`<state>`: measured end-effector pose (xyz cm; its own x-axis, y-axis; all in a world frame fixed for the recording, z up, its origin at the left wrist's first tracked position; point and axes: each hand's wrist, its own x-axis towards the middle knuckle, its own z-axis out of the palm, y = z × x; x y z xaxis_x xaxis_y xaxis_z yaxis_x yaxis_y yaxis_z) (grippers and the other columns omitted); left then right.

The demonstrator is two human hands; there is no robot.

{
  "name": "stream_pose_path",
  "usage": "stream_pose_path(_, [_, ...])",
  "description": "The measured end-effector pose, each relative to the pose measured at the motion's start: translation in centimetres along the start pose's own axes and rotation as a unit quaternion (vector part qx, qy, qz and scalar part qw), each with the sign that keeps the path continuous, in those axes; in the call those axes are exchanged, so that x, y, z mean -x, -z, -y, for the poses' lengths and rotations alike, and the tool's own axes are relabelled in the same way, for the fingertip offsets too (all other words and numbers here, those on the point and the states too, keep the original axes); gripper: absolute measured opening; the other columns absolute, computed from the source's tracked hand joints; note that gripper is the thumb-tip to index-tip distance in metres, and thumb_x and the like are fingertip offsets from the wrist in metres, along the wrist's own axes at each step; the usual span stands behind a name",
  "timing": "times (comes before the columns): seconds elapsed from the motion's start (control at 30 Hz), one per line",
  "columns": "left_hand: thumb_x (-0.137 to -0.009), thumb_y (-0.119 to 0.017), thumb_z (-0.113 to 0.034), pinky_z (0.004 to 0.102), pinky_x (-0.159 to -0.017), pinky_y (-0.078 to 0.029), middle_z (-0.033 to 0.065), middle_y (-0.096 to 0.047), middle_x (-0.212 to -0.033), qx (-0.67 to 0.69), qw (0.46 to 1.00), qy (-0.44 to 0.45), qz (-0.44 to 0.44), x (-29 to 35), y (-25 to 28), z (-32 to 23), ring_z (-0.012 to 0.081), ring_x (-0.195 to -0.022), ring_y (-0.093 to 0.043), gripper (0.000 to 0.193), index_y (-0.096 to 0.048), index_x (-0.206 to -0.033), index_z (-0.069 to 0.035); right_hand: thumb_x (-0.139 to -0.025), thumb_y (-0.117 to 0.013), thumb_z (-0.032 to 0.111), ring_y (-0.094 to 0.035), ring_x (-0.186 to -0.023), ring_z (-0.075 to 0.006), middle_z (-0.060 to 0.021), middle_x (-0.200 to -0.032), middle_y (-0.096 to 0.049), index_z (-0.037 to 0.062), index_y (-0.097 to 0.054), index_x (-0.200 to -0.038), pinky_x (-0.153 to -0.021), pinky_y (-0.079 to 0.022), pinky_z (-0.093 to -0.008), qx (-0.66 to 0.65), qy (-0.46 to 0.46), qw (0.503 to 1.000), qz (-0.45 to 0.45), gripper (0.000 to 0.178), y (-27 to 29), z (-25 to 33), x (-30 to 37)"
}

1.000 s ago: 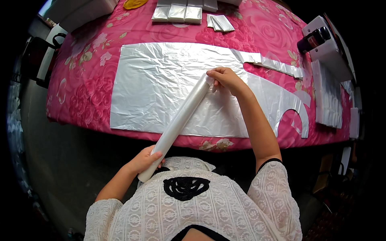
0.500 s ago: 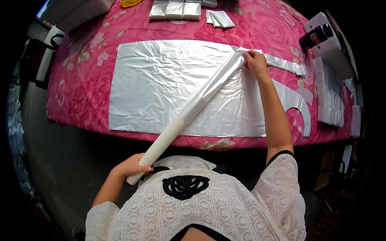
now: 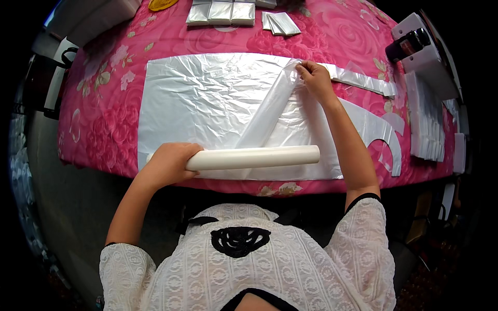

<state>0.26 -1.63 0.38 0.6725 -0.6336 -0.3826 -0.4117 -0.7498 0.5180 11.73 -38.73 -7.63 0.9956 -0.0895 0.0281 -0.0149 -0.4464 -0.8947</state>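
Observation:
My left hand (image 3: 174, 161) is wrapped round the left part of a smooth white tube (image 3: 259, 158), lying nearly level above the near edge of a sheet. Its right end is free. Beneath spreads the crinkled, silvery-white plastic sheet (image 3: 192, 98), with a curved cut-out and strap-like strips on its right side. With fingers pinched, my right hand (image 3: 315, 80) grips the far end of a long translucent plastic sleeve (image 3: 270, 111). This sleeve slants across the sheet, and its near end passes behind the tube. Whether it joins the tube there is hidden.
A pink rose-patterned cloth (image 3: 104, 129) covers the table. At the back are stacked silvery packets (image 3: 220, 13), a few fanned packets (image 3: 281, 24) and a yellow item (image 3: 162, 4). White bins (image 3: 98, 20) stand back left; a dark jar (image 3: 408, 45) and piled clear bags (image 3: 425, 116) are right.
The tube has swung from slanting toward my lap to nearly level over the sheet, and no longer lines up with the sleeve. My left hand rose; my right shifted slightly left, still pinching.

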Motion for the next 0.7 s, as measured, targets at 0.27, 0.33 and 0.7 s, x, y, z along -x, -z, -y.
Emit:
stream_pose_path(0.27, [-0.075,-0.065,-0.026,0.038,-0.094,-0.039,0.0151,-0.054,-0.111,-0.065,0.927,-0.347,-0.124,-5.2,-5.3,-3.4,0.0292,-0.106,-0.05,0.047,-0.052,-0.109,0.003,-0.085,-0.06,0.014,-0.056,-0.065,-0.0123,-0.0089,-0.074,-0.064,-0.002,-0.064,-0.09,-0.063,-0.044,-0.0265,0.032,0.01,0.999,0.042,0.017,-0.9,1.6,-0.6])
stream_pose_path(0.33, [-0.08,-0.056,-0.041,0.0399,-0.104,-0.03,0.0215,-0.047,-0.125,-0.101,0.925,-0.35,-0.111,-5.3,-7.0,-3.4,0.0321,-0.12,-0.042,0.063,-0.047,-0.118,0.009,-0.083,-0.061,0.014,-0.057,-0.065,-0.0139,-0.0109,-0.074,-0.064,-0.0014,-0.065,-0.091,-0.063,-0.045,-0.0278,0.052,0.011,0.997,0.051,0.017,-1.2,1.1,-1.1])
stream_pose_path(0.7, [-0.079,-0.05,-0.054,0.0477,-0.11,-0.012,0.0247,-0.025,-0.142,-0.145,0.952,-0.263,-0.064,-3.3,-10.7,-3.6,0.0362,-0.135,-0.018,0.081,-0.032,-0.135,0.001,-0.081,-0.064,0.021,-0.057,-0.095,-0.0221,-0.0118,-0.108,-0.059,0.0055,-0.06,-0.11,-0.079,-0.047,-0.0329,0.09,0.064,0.988,0.11,0.033,-3.0,7.9,6.5])
